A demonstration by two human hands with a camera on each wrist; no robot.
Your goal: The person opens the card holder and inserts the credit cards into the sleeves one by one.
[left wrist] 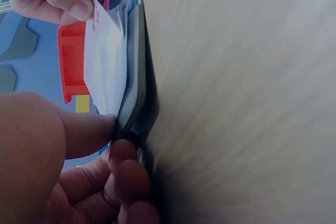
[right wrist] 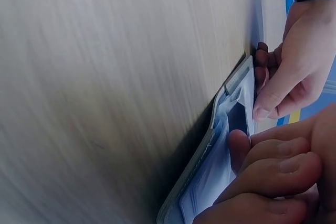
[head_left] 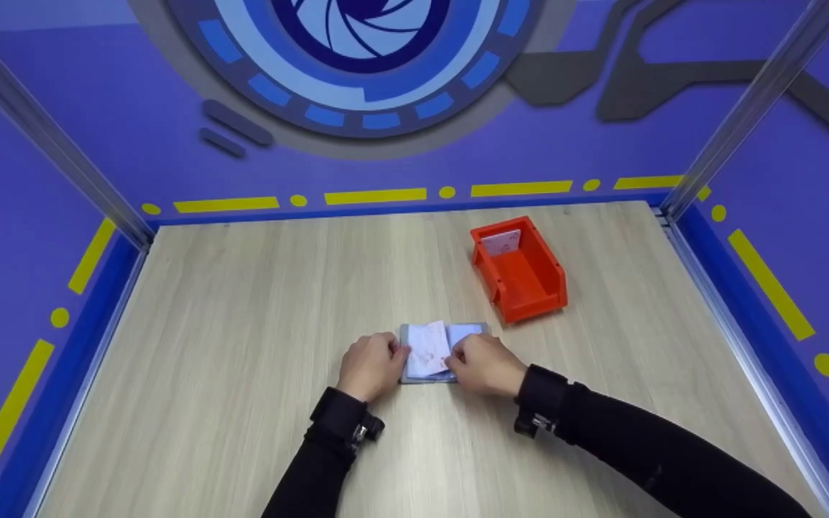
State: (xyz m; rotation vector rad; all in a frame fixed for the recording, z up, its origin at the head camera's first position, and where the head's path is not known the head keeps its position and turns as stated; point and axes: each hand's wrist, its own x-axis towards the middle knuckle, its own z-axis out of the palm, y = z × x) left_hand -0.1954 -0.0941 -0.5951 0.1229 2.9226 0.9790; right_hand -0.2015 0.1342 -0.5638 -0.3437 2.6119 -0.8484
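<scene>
A small card holder (head_left: 404, 338) with a grey cover and clear plastic sleeves (right wrist: 207, 182) lies open on the table. At its left edge my left hand (head_left: 369, 365) pinches the cover, thumb on top and fingers underneath. My right hand (head_left: 486, 365) pinches the corner of a whitish leaf with reddish print (head_left: 427, 347), which stands tilted up off the left side of the holder. Whether this leaf is a loose paper or a filled sleeve, I cannot tell. Part of the holder's right side is hidden by the right hand.
An orange-red bin (head_left: 537, 308) stands behind and to the right of the holder. Inside, a white card with reddish print (head_left: 501, 243) leans on its back wall. Blue panels with yellow marks (head_left: 375, 196) and metal posts edge the wooden table (head_left: 242, 302).
</scene>
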